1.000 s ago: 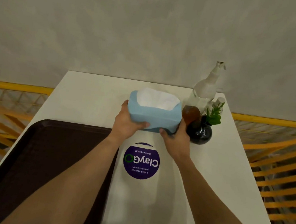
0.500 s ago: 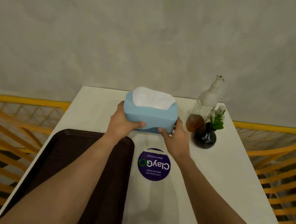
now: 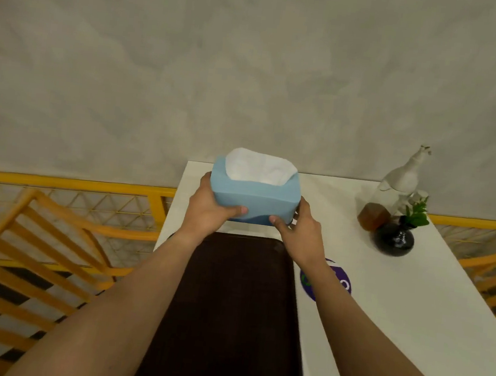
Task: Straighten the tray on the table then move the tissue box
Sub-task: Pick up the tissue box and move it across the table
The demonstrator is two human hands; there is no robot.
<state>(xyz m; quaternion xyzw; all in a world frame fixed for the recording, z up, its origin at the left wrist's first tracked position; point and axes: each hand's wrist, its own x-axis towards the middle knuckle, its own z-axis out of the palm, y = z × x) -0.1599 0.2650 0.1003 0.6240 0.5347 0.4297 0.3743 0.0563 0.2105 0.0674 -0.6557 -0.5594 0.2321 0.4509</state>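
Observation:
A light blue tissue box (image 3: 255, 196) with white tissue showing on top is held between both hands near the table's far left corner, just beyond the tray's far end. My left hand (image 3: 207, 211) grips its left side, thumb on the front. My right hand (image 3: 300, 233) grips its right side. The dark brown tray (image 3: 234, 309) lies lengthwise along the left side of the white table (image 3: 412, 297), its long edges parallel to the table's edge. My forearms cover parts of the tray.
A black round vase with a green sprig (image 3: 396, 237), a clear bottle of brown liquid (image 3: 382, 208) and a white bottle (image 3: 407, 177) stand at the far right. A purple round sticker (image 3: 327, 280) is beside the tray. Orange chairs (image 3: 34, 257) flank the table.
Both hands have carried the tissue box leftward, away from the vase and bottles, to beyond the tray's far end. The camera view has turned left as well.

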